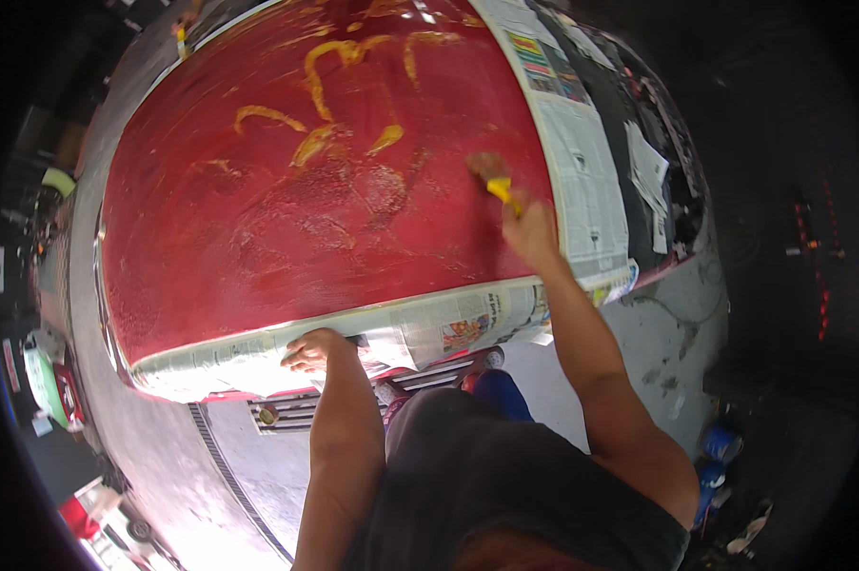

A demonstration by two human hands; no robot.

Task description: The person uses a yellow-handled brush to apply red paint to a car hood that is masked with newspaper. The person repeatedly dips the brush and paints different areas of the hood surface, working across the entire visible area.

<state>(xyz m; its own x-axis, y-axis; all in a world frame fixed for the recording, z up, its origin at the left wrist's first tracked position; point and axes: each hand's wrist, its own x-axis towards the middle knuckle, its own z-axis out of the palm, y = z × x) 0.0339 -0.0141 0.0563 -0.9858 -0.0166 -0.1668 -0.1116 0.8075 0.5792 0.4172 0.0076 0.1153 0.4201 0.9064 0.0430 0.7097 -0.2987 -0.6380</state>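
Observation:
A large red car panel (286,238) spreads out before me, its surface wet and wrinkled in the middle. Thick amber streaks of a gel-like coating (313,81) lie mostly on its far half. My right hand (531,231) is closed around the yellow handle of a paintbrush (499,187). The brush's dark bristles are at the panel's right part, slightly blurred. My left hand (313,351) leans on the newspaper (429,324) along the near edge, its fingers loosely bent and apart, holding nothing that I can see.
More newspaper (582,181) is taped along the panel's right side, beside a dark opening with loose paper (646,167). At the far left corner another person's hand (189,17) has a yellow-handled tool. A slatted grate (301,412) lies below the near edge; blue cans (722,443) stand at lower right.

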